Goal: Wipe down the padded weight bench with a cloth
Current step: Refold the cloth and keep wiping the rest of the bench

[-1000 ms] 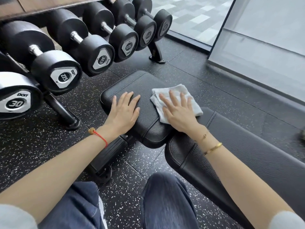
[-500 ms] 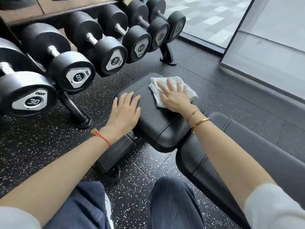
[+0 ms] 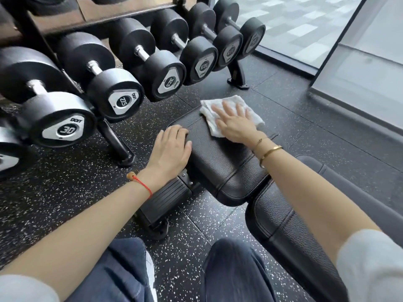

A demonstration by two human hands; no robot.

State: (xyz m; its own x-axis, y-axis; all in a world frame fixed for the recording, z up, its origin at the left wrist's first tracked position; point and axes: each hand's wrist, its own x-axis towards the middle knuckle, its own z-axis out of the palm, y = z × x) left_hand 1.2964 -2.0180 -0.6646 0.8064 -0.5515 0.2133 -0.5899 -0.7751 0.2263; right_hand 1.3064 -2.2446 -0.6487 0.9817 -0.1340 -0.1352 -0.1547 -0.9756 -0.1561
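The black padded seat pad (image 3: 220,162) of the weight bench lies in the middle of the view, with the longer back pad (image 3: 290,227) running off to the lower right. A white cloth (image 3: 209,110) is spread at the seat pad's far end. My right hand (image 3: 235,123) presses flat on the cloth with straight, spread fingers. My left hand (image 3: 170,151) rests on the seat pad's left edge, fingers curled over its rim.
A rack of several black dumbbells (image 3: 117,99) stands close on the left, its foot (image 3: 124,158) near the bench. The bench's front foot (image 3: 161,205) sits on the speckled rubber floor. A glass wall (image 3: 357,68) borders the right. My knees (image 3: 233,269) are below.
My right hand has slid the cloth away from me toward the seat pad's far end. My left hand's fingers have curled over the pad's edge. The view has shifted forward.
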